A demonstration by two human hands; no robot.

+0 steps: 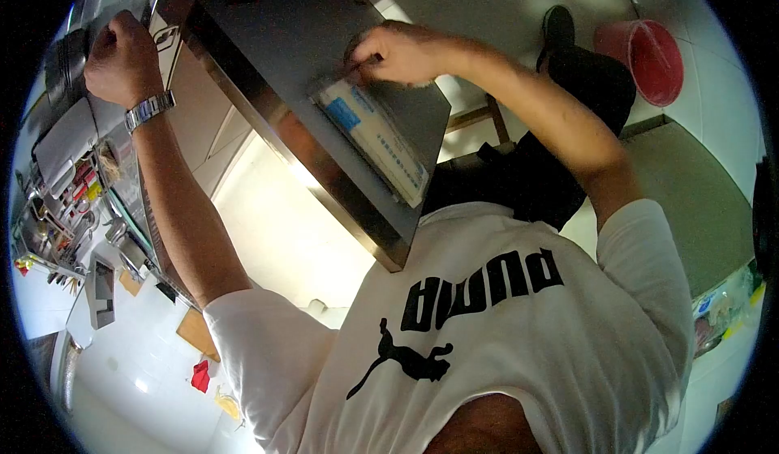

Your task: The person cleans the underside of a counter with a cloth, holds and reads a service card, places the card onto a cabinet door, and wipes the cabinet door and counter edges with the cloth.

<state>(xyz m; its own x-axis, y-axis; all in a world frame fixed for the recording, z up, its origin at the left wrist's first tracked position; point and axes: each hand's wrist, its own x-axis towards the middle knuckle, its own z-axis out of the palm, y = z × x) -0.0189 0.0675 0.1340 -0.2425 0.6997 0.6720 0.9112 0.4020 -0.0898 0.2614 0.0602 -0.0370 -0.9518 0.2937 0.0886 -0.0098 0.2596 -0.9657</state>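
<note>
On the left, my left hand (123,60), with a metal watch at its wrist, is closed in a fist by the counter. What it grips, if anything, is hidden. My right hand (398,55) is closed at the upper end of a white and blue flat package (375,139), its fingers partly blurred. Printed lettering shows on the package, which lies slanted over a dark grey panel (268,56). A shiny metal edge (300,170) runs along the panel's side, between my two arms.
A pink bucket (649,63) stands on the floor at upper right. Utensils and small kitchen items (81,194) crowd the far left. A green-grey surface (690,210) lies on the right, beside plastic bags (722,316). A bright pale area (284,227) shows below the metal edge.
</note>
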